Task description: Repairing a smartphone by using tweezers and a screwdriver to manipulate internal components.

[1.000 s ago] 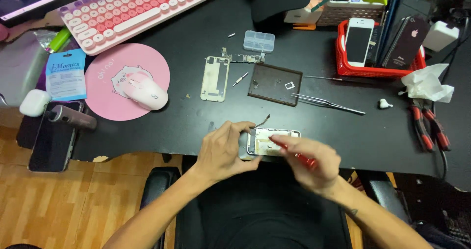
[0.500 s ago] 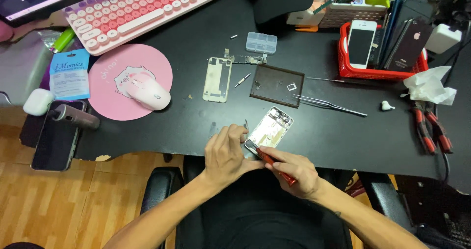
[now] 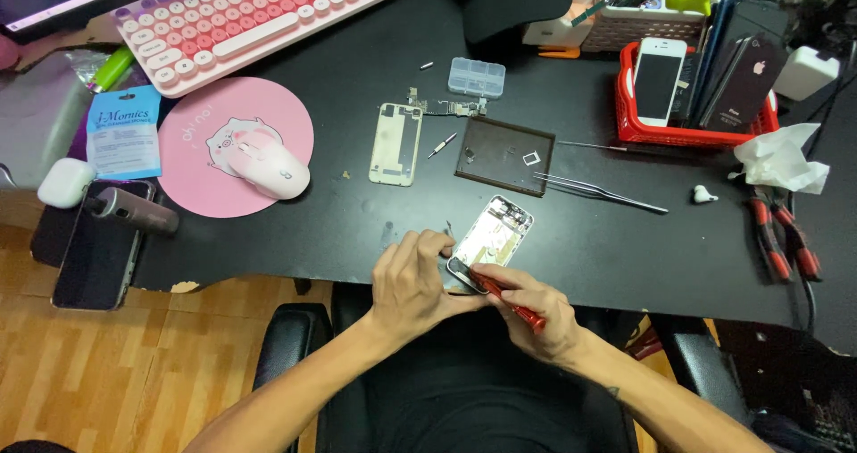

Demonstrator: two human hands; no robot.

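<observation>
An opened phone body lies tilted at the near edge of the black desk, its inner parts facing up. My left hand grips its lower end and steadies it. My right hand holds a red-handled screwdriver, with the tip set against the phone's lower end. Farther back lie a pale phone panel, a small circuit board, a dark brown mat and metal tweezers.
A pink keyboard, a pink round mouse pad with a pale mouse, and a clear parts box sit behind. A red tray of phones, crumpled tissue and red pliers stand right. A dark phone lies left.
The phone body turned from lying crosswise to a tilted, nearly upright angle. Both hands moved nearer the desk's front edge, and the screwdriver tip came to the phone's lower end.
</observation>
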